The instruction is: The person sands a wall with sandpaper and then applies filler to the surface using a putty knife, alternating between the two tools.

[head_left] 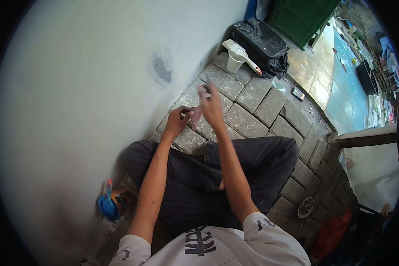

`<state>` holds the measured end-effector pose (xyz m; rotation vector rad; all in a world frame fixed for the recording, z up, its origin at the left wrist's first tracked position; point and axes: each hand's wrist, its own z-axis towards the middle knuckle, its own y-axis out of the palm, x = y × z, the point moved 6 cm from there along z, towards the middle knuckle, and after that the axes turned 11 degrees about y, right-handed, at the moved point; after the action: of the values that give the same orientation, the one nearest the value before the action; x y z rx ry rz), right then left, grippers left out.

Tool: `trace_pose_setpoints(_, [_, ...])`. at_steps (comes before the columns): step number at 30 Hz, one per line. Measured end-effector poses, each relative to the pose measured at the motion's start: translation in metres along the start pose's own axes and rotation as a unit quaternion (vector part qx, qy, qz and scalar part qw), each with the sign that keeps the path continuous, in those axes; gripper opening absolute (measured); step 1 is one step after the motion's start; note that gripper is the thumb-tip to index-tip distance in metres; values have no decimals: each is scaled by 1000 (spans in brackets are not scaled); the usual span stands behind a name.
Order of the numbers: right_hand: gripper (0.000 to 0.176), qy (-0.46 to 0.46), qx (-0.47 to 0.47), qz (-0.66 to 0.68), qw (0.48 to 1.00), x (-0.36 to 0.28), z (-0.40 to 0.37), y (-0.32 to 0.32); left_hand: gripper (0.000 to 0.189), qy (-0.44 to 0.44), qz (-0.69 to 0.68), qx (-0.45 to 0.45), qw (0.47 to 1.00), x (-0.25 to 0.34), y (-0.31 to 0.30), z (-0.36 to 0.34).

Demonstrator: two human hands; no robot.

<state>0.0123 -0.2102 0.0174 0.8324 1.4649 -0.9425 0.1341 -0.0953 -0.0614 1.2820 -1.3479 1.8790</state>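
My left hand [176,123] is low in front of my crossed legs, its thumb and fingers pinched together on the edge of a small, thin pinkish piece [196,119] that hangs down like a scrap of sheet. Close beside it on the right, my right hand [212,106] is raised a little higher and smeared by motion. A greyish blur rises above its fingers, and I cannot tell whether it is a held thing. Both hands are over the grey paving blocks [255,92], near the foot of the white wall.
The white wall [97,80] on the left has a grey patch [162,68]. Ahead, a brush [241,55] lies across a white cup [234,65] beside a black plastic bag [261,42]. A small pack [298,93] lies right. A blue-handled brush [107,201] rests on a can at my left.
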Motion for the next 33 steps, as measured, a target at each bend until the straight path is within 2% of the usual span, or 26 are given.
trace_pose_setpoints(1, [66,-70,2,-41,997,-10,-4,24,28,16,-15,-8,1000,-6,3,1])
trace_pose_setpoints(2, [68,-79,-13,-48,996,-24,-10,45,28,18,-10,-13,1000,-30,17,3])
trace_pose_setpoints(3, [70,-88,-26,-54,994,-40,-15,65,30,128,-121,117,977,-55,25,5])
trace_pose_setpoints(4, [73,-125,-18,-57,990,-50,-17,83,32,233,-229,240,914,-67,19,-2])
trace_pose_setpoints(5, [76,-162,-10,-61,985,-60,-18,99,32,195,-7,76,978,-31,0,-6])
trace_pose_setpoints(6, [76,-161,-6,-57,985,-65,-20,111,32,196,-4,71,978,-28,-2,-2])
trace_pose_setpoints(8, [83,-172,4,-153,973,-74,-25,134,30,15,-68,11,998,-38,8,7])
trace_pose_setpoints(10, [85,-148,-2,-150,978,-71,-26,139,29,28,-79,16,996,-32,10,5])
trace_pose_setpoints(12, [84,-136,39,-63,988,-66,-26,129,28,46,-37,33,998,-33,9,7])
trace_pose_setpoints(16, [84,-121,-19,-133,984,-50,-20,132,27,-17,-108,12,994,-43,13,2])
trace_pose_setpoints(18, [84,-110,21,-44,993,-47,-15,126,25,12,-66,17,998,-32,8,2])
trace_pose_setpoints(22, [83,-104,-38,-127,986,-55,-18,135,26,27,-90,26,995,-25,9,2])
trace_pose_setpoints(24, [83,-103,28,-50,993,-58,-19,130,26,24,-71,20,997,-21,7,4])
trace_pose_setpoints(25, [83,-103,29,-50,993,-64,-21,129,26,24,-71,19,997,-24,8,6])
trace_pose_setpoints(27, [82,-103,-25,-141,984,-73,-27,137,26,43,-66,22,997,-28,9,8])
trace_pose_setpoints(31, [80,-98,4,-64,993,-65,-21,131,27,55,-71,28,996,-26,9,9])
trace_pose_setpoints(33, [79,-29,-22,-70,997,-53,-18,132,27,30,-50,23,998,-31,8,7])
